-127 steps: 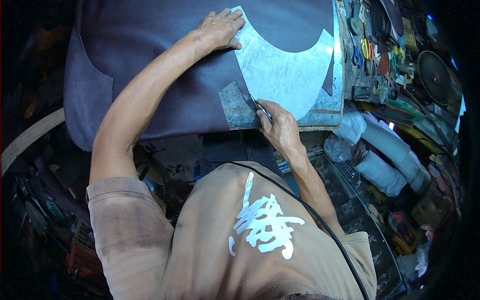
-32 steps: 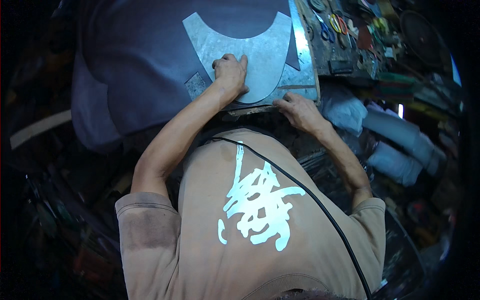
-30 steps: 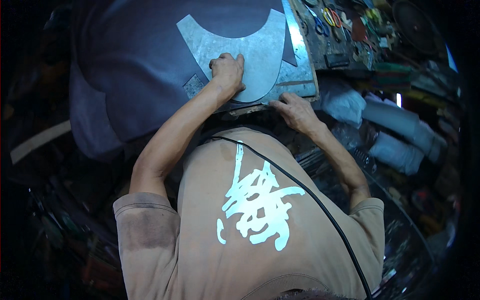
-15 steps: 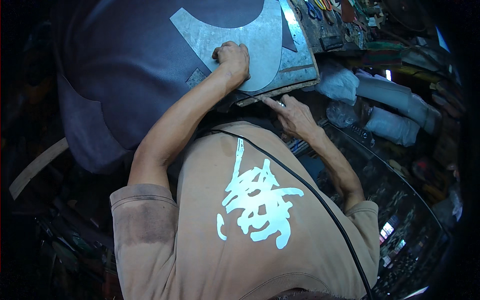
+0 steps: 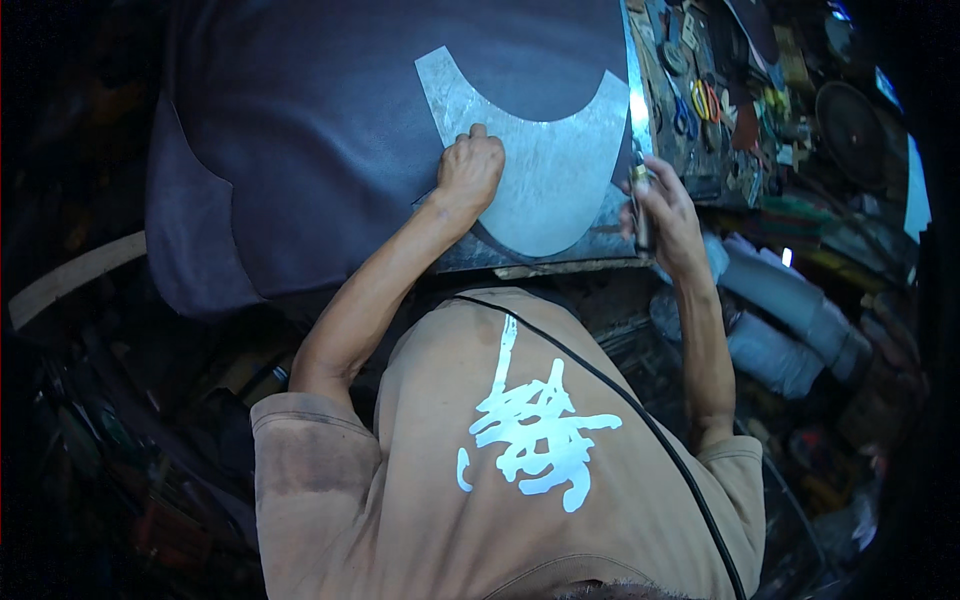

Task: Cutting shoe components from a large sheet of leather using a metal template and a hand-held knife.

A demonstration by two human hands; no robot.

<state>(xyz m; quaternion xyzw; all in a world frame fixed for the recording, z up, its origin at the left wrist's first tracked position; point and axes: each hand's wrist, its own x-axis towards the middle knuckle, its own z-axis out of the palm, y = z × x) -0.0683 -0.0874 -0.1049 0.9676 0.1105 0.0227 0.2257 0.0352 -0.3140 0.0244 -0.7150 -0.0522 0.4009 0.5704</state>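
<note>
A large dark purple-brown leather sheet (image 5: 330, 130) covers most of the bench. On its near right part lies a pale grey, U-shaped flat template (image 5: 545, 175), its two horns pointing away from me. My left hand (image 5: 470, 170) is closed, knuckles up, and bears down on the template's left edge; its fingertips are hidden. Off the template's right side, my right hand (image 5: 668, 215) grips a short upright cylindrical tool (image 5: 641, 205) with a brass-coloured collar. The tool's exact kind is unclear, and it stands apart from the template.
Scissors with blue handles (image 5: 685, 118) and a yellow-and-red pair (image 5: 706, 100) lie among hand tools at the far right. Wrapped rolls (image 5: 775, 290) sit below the bench on the right. A curved strip (image 5: 75, 275) juts out at left. A black cable (image 5: 640, 400) crosses my shirt.
My right hand has risen from below the bench edge to the template's right, and the tool now shows in it. The template is turned, with both horns in view. The whole view has shifted.
</note>
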